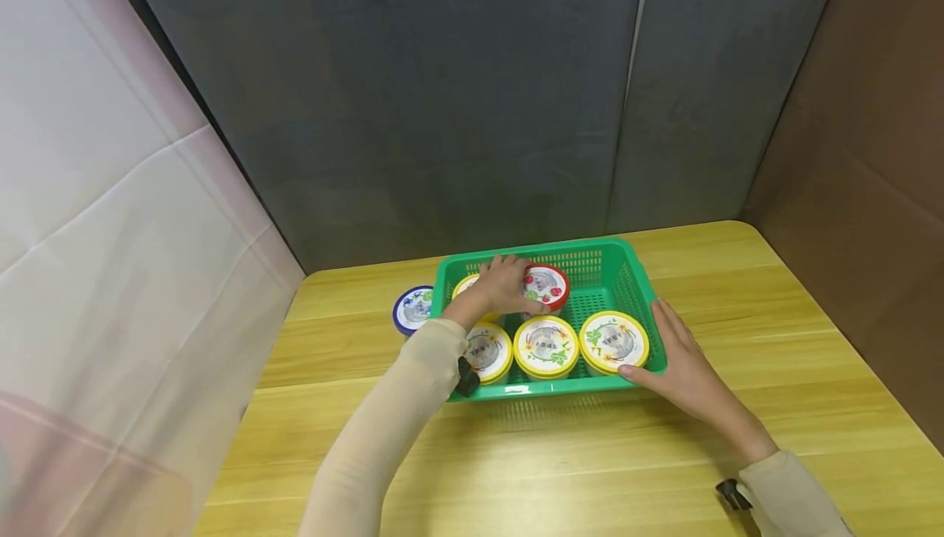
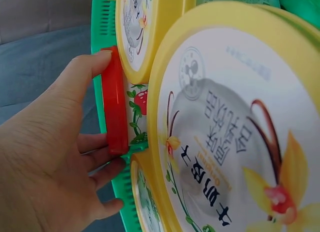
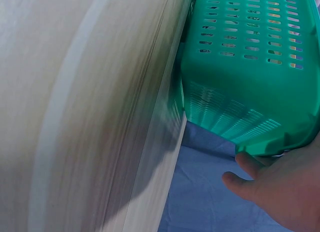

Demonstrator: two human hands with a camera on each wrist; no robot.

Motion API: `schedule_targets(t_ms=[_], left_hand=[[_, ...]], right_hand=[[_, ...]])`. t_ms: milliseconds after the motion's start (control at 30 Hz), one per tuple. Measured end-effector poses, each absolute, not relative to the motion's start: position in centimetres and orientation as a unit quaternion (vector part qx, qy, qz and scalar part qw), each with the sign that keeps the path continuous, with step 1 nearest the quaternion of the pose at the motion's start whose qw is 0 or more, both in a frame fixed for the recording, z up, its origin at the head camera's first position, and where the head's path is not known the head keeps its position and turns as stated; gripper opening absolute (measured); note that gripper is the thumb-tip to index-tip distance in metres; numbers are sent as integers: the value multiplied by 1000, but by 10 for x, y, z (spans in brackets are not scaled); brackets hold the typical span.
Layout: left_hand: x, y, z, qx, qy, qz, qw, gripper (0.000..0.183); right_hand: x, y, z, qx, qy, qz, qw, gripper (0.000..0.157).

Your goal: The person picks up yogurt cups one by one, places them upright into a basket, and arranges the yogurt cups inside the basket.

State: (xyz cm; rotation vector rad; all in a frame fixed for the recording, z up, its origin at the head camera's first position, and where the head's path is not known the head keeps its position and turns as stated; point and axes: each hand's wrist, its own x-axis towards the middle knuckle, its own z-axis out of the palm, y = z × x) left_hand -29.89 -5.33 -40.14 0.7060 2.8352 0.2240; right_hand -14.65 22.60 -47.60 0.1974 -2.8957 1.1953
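Note:
My left hand [image 1: 505, 285] reaches into the green basket [image 1: 553, 389] and grips a red-lidded tub [image 1: 546, 284] with strawberries printed on it. In the left wrist view, the thumb presses one edge of the red lid [image 2: 116, 104] and the fingers curl at its other side. Beside it sit several yellow-lidded tubs [image 1: 546, 347] with white tops, partly behind my left hand and sleeve. At the basket's front right corner, my right hand [image 1: 682, 361] touches the rim, thumb along the front and fingers fairly straight along the right side.
A blue-lidded tub [image 1: 413, 309] stands outside the basket at its left. The wooden table [image 1: 575, 463] runs back to a dark grey wall panel [image 1: 442, 111]. A pale cloth [image 1: 133, 193] hangs at the left and a brown panel [image 1: 870, 152] stands at the right.

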Motion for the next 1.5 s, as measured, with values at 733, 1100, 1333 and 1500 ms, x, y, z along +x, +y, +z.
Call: schedule_targets(t_ms=[733,1100,1333,1500], left_hand=[[-296,-59,-403,215,963,71,144,93],[-297,-58,-402,206,962,67,164,90],[-296,-60,-400,204,962,67,169,87],[-296,-61,-399,206,960,74,173,87]], right_hand=[[-145,223,-476,62,-923,379,1,120],[-145,223,-476,66,-922,383,4,119],[-146,224,-477,65,-921,385,2,120],[-147,225,-477,64,-921,385,2,120]])
